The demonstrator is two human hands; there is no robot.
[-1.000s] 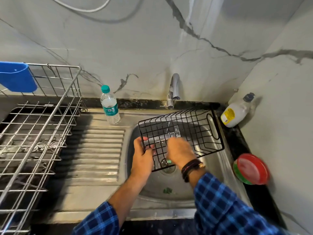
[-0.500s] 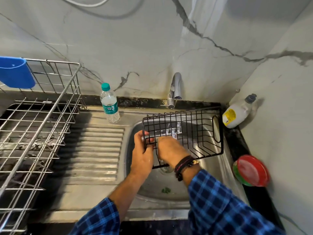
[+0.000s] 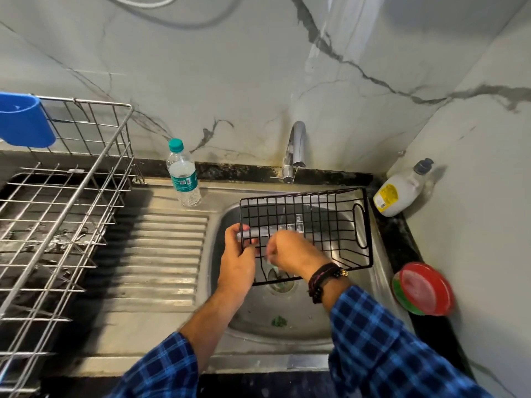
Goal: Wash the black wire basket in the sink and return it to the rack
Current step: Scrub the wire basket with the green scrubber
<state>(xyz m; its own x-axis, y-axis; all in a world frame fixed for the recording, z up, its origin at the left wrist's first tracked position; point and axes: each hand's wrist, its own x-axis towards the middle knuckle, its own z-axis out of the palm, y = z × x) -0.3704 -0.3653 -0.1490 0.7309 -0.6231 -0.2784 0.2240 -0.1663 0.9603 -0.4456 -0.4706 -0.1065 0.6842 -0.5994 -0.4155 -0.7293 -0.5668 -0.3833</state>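
Note:
The black wire basket (image 3: 330, 222) is held tilted over the steel sink (image 3: 287, 328), below the faucet (image 3: 296, 150). My left hand (image 3: 237, 259) grips the basket's left edge, fingers curled over the wires. My right hand (image 3: 296, 254) is against the basket's lower left part, fingers curled round a small pale green scrub pad (image 3: 271, 261) that is mostly hidden under them. The metal dish rack (image 3: 57, 211) stands to the left, on the counter beside the drainboard.
A water bottle (image 3: 184, 173) stands at the back of the drainboard. A blue cup (image 3: 24, 122) hangs on the rack's far corner. A soap bottle (image 3: 399, 191) and red plates (image 3: 422, 288) sit along the right wall. A green scrap (image 3: 278, 321) lies in the sink.
My right hand has shifted a little left and up along the basket's wires. The basket has tipped slightly more upright while my left hand keeps its grip.

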